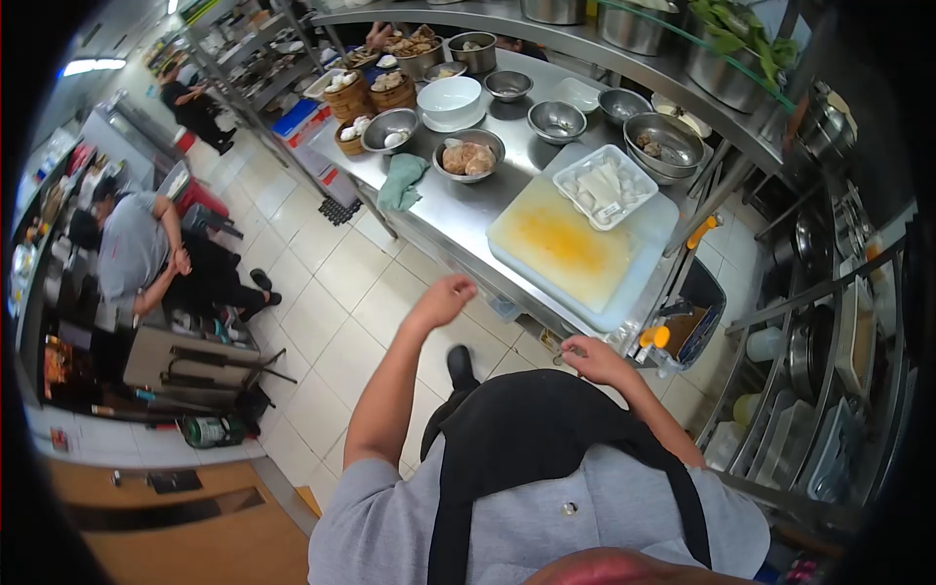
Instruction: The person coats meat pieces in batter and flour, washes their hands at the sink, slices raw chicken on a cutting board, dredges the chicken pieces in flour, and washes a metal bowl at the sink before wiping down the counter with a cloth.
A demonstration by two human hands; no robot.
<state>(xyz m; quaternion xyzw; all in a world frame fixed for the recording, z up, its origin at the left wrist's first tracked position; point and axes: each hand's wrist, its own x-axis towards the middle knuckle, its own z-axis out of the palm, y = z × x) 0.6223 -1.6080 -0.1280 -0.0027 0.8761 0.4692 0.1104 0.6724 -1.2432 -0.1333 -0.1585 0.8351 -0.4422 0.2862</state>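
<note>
Grey shirt (604, 497) and black apron (526, 419), both my hands clear of the board.
My left hand (448, 300) hangs over the floor, fingers curled; whether they hold anything I cannot tell. My right hand (597, 361) is just beside the table (460, 219), its grip unclear too. On the table lies the yellow-stained cutting board (546, 244), near the edge, a white tray (632, 202) of pale pieces on its far part. If I bumped that near corner, I judge, both could slide.
</note>
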